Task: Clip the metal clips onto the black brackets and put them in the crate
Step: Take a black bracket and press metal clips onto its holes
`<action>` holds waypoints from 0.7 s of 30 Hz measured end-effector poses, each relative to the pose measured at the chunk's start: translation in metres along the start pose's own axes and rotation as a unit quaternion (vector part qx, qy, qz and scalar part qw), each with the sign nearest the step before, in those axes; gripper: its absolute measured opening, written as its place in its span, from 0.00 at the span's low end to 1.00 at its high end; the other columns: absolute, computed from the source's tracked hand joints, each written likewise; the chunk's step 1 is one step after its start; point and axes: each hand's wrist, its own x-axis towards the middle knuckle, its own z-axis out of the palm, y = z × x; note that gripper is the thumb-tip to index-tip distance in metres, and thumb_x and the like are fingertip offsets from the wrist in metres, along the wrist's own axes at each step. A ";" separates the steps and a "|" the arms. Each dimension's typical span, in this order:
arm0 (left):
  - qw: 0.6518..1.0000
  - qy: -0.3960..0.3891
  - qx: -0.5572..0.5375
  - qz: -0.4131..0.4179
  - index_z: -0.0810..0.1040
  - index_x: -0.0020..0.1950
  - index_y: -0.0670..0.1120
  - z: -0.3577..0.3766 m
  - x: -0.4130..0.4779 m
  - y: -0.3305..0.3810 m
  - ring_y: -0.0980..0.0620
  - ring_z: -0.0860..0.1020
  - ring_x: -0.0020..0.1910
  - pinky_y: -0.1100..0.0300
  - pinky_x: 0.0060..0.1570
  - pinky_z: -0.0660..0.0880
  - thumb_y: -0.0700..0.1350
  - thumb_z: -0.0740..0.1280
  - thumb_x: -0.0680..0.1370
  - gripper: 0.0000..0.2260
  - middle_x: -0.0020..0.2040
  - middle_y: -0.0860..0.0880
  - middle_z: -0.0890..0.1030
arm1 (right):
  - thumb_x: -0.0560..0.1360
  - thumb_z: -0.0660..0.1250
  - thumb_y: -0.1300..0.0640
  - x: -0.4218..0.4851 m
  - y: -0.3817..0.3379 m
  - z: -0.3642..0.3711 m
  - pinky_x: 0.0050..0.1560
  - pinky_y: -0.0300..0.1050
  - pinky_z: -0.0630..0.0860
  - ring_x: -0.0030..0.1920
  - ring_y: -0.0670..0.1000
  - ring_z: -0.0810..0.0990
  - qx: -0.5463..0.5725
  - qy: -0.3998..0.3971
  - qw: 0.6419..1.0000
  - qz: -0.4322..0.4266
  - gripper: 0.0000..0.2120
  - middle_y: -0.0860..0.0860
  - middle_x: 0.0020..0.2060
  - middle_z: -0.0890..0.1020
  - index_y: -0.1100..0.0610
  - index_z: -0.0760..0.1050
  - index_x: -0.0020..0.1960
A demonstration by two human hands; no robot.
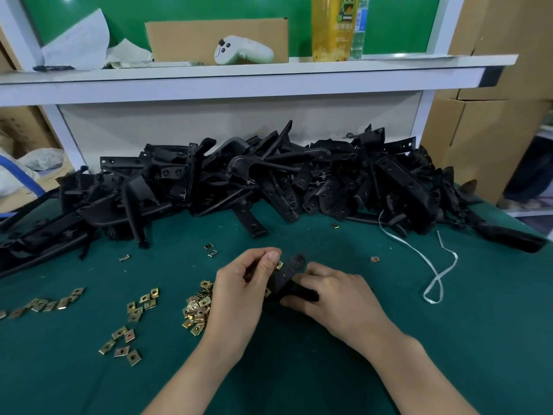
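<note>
At a green-covered workbench (449,339) heaped along the back with black brackets (269,175), loose metal clips (197,310) lie scattered at left. The left hand (239,295) pinches one clip (279,265) against the left edge of a bracket (287,274) whose long axis points away from the body. The right hand (338,298) grips its near end. No crate is in view.

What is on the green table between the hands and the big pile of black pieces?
In the head view, a few stray metal clips lie on the green mat there; otherwise that stretch is bare.
</note>
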 end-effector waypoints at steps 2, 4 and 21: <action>1.000 -0.004 -0.007 -0.003 0.84 0.47 0.57 0.000 -0.001 0.000 0.65 0.81 0.43 0.75 0.41 0.72 0.52 0.68 0.78 0.05 0.43 0.61 0.85 | 0.71 0.49 0.26 0.000 0.000 0.000 0.37 0.45 0.64 0.47 0.46 0.78 0.002 -0.002 1.000 0.001 0.29 0.41 0.51 0.75 0.36 0.74 0.63; 1.000 -0.011 -0.002 0.001 0.84 0.48 0.58 0.000 -0.001 0.000 0.65 0.80 0.42 0.75 0.41 0.72 0.53 0.68 0.78 0.05 0.43 0.61 0.85 | 0.71 0.49 0.25 0.000 -0.001 0.000 0.38 0.45 0.65 0.48 0.46 0.78 0.008 -0.004 1.000 0.003 0.29 0.41 0.51 0.76 0.36 0.74 0.63; 0.989 -0.053 0.119 0.063 0.77 0.65 0.62 0.002 -0.010 -0.007 0.60 0.78 0.48 0.73 0.46 0.70 0.47 0.73 0.77 0.18 0.51 0.62 0.77 | 0.70 0.47 0.25 0.001 0.001 -0.001 0.35 0.44 0.62 0.43 0.47 0.78 0.026 0.005 1.000 -0.004 0.32 0.42 0.46 0.74 0.38 0.76 0.62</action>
